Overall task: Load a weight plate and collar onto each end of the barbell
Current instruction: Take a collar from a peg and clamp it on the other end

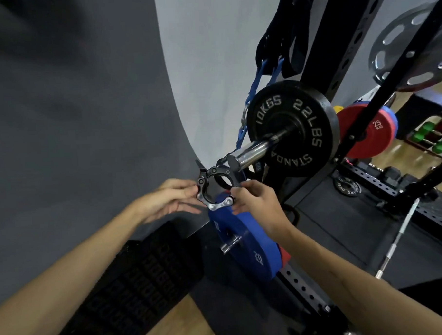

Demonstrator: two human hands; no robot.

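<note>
Both hands meet just short of the bar's end, sharing the collar (215, 187) between them. The right hand (257, 201) pinches its right edge between thumb and fingertips; the left hand (170, 200) has its fingertips against the collar's left side, by the hinge, with the other fingers spread loose below, so it steadies more than grips. The collar's lever stands out from the ring at the upper left, which suggests the clamp is unlatched, and its opening faces roughly toward the bar.

Just beyond the collar is the free end of the barbell sleeve (249, 154), bright steel, pointing toward the camera. The collar sits near that end but is not yet on it. Further along the sleeve, the black weight plate (293, 128), marked 10 KGS and 22 LBS, is pushed well in toward the rack upright (336, 48).

So on this end the plate is loaded and the collar is left: it needs lining up with the sleeve, sliding up against the plate and latching. The other end of the bar is out of view, so its state cannot be told.

Below the hands a blue plate (246, 244) is stored on a peg, and red plates (367, 130) sit behind the rack.
</note>
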